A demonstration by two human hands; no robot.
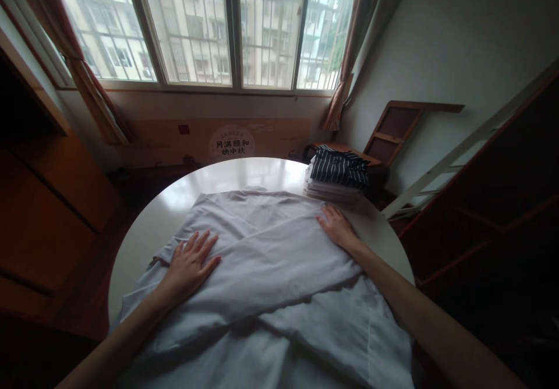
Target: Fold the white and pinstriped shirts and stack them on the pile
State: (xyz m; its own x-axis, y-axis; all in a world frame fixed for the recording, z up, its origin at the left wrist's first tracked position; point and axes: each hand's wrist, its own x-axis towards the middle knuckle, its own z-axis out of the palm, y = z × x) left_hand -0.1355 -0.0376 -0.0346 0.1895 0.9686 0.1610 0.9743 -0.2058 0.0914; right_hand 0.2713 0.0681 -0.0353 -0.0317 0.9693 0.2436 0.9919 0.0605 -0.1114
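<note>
a round white worktop stands in a dim room, below a wide barred window with reddish curtains tied at each side. a pale grey shirt lies spread across the near half of the worktop, one side folded over the middle. the left hand rests flat on the shirt's left part, fingers spread apart. the right hand lies flat and open at the shirt's right edge. at the far right sits a stack of folded clothes, striped dark on top. wooden cabinets stand left.
</note>
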